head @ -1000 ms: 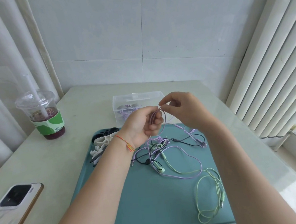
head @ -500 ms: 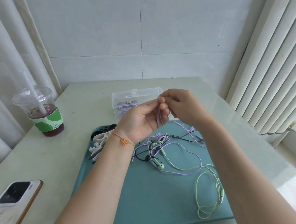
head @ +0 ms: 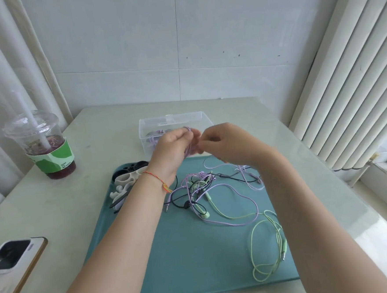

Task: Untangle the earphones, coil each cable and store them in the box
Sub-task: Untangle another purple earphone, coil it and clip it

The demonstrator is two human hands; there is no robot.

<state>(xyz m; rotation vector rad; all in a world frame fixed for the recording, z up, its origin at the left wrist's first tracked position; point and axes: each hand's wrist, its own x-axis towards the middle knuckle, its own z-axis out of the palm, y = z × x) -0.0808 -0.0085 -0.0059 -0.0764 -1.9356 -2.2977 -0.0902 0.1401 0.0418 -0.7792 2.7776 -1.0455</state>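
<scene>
purple cable (head: 189, 147): light, limp, springs loose | my left hand (head: 173, 145) grip pinches its coil | my right hand (head: 228, 144) grip pinches the strand, best held at loop crossings

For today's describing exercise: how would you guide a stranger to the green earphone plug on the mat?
Start at the teal mat on the table. Near its front right corner the green cable lies in loose loops. The green plug sits at their right edge, a short straight stub with a metal tip, apart from the tangle further back.
</scene>
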